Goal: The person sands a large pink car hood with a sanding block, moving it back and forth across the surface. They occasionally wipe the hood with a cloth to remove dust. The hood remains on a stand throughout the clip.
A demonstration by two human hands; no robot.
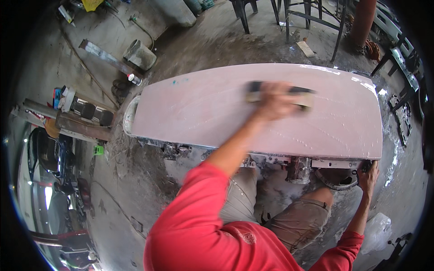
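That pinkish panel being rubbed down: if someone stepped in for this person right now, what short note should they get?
Left hand: pressed on a long sanding block, blurred, on the far middle of the pink panel.
Right hand: gripping the panel's near right corner from below.
Done: fine scratch lines show over the panel's right half.
Left: glossy patches along the far right edge; a few teal specks near the far left. A spray can lies on the floor beyond the left end.

Panel [190, 113] matt pink, smooth, wet-glossy edge; floor [117, 180] rough concrete, seemingly.
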